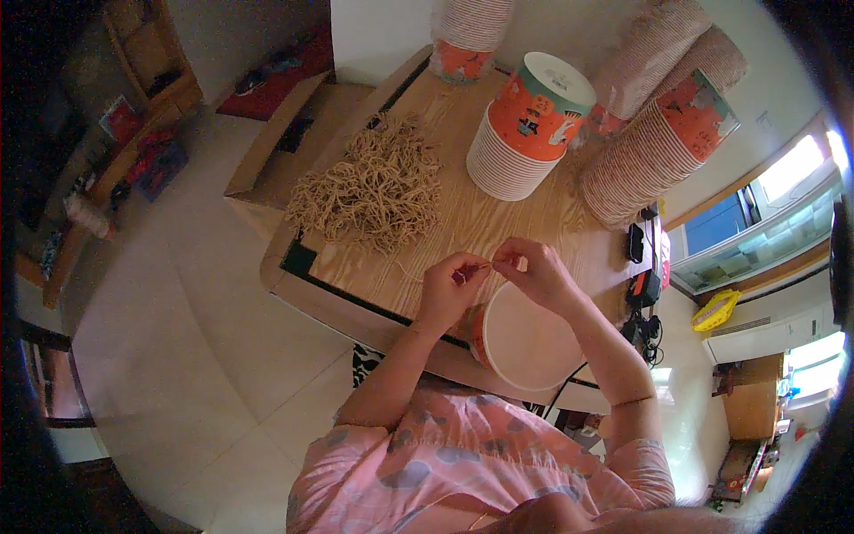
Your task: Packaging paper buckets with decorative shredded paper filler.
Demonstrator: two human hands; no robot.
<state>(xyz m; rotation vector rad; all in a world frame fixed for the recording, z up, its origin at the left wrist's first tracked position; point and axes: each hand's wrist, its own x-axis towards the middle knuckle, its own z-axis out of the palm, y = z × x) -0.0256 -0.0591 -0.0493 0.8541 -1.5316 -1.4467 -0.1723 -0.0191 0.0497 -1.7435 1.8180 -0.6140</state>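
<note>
Above the near edge of the table, my left hand (452, 283) and my right hand (537, 274) meet fingertip to fingertip. Both are closed in a pinch on a thin strand of twine (485, 266), mostly hidden by the fingers. Just below my right hand stands a round paper bucket (529, 343) with a pale rim and an orange side; whether its mouth or its base faces up I cannot tell. A loose heap of tan twine (374, 189) lies beyond my left hand, and a thin strand trails from it toward that hand.
Farther back on the wood-grain table (454, 200) stands an upside-down stack of orange and green paper buckets (529, 125). Tall plastic-wrapped stacks (658, 147) lean at the right; another wrapped stack (467, 40) is at the back. Black devices with cables (642, 289) line the right edge.
</note>
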